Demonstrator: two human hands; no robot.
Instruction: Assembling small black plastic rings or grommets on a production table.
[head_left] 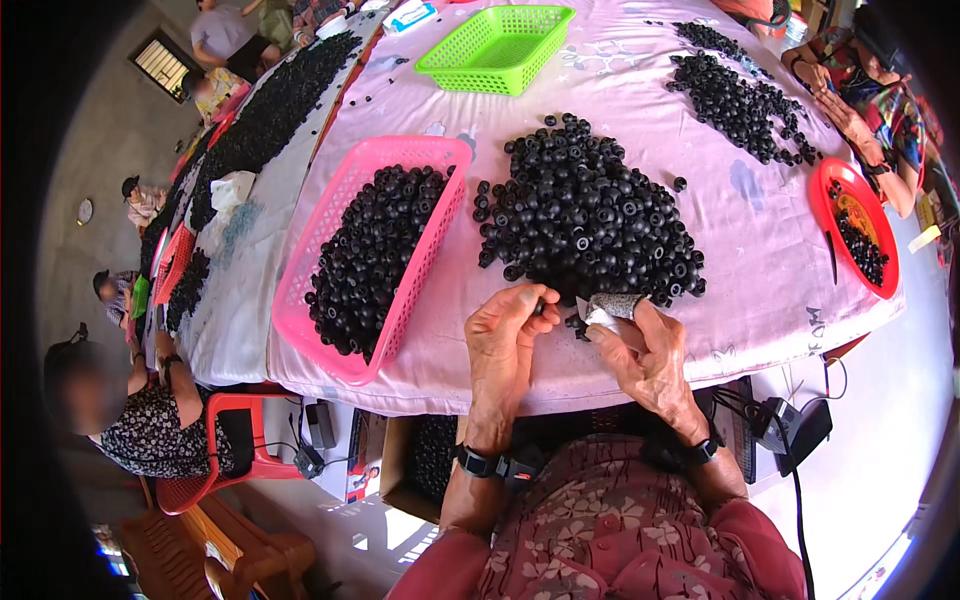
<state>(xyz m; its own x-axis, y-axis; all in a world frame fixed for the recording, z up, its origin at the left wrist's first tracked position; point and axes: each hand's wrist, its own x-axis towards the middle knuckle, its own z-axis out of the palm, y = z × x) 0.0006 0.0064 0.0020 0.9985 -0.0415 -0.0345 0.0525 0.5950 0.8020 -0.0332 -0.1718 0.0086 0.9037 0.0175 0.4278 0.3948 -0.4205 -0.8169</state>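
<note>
Between the thumb and fingertips of my left hand (500,335) is a small black ring-shaped piece (540,306). My right hand (648,352), closed as well, grips a grey speckled pad (614,304) with something white (602,318) wrapped or folded against it. Both hands are held over the table's near edge, close together but apart. Just beyond them lies a large heap of round black pieces (590,215) with holes through them. On the left, a pink perforated basket (292,300) holds many more of the same pieces.
A green perforated basket (490,78) stands farther back on the pink-covered table (410,110). At right are a red oval tray (880,282), another black heap (735,105) and a person's hands (845,115). More people sit along a second table (225,335); a red chair (265,465) is lower left.
</note>
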